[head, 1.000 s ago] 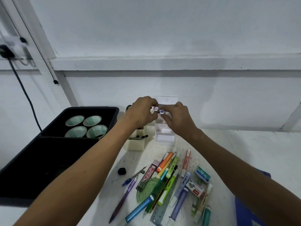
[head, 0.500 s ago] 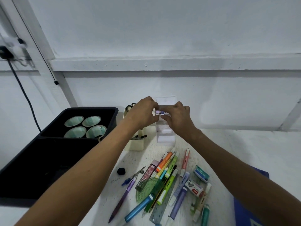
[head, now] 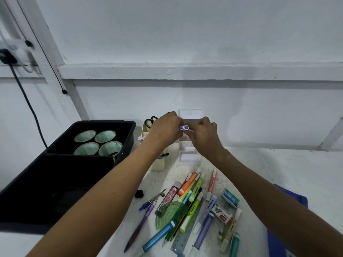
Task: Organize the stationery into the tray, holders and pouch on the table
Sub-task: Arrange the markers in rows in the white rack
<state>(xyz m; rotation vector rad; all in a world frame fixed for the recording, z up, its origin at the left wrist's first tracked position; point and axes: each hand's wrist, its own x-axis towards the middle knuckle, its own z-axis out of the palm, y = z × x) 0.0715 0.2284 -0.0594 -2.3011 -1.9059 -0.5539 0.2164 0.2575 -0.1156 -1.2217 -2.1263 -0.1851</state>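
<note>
Both hands meet over the clear tiered holder (head: pixel 191 158) at the back of the table. My left hand (head: pixel 165 129) and my right hand (head: pixel 203 133) each pinch one of two small purple-capped items (head: pixel 184 127), held side by side above the holder; what they are is too small to tell. A cream holder (head: pixel 157 165) with black scissors (head: pixel 150 121) stands just left of it. Loose pens and highlighters (head: pixel 189 199), a green protractor (head: pixel 169 214) and staple boxes (head: pixel 223 214) lie in a pile below my arms. The blue pouch (head: pixel 282 240) lies at the lower right.
A black tray (head: pixel 128 127) at the left holds several tape rolls (head: pixel 98 143); a second black bin (head: pixel 46 188) sits in front of it. A small black eraser (head: pixel 139 193) lies beside the pile. A cable (head: pixel 27 102) hangs down the wall on the left.
Both hands have shifted slightly toward the wall over the clear holder, and the two purple-capped items now sit closer together.
</note>
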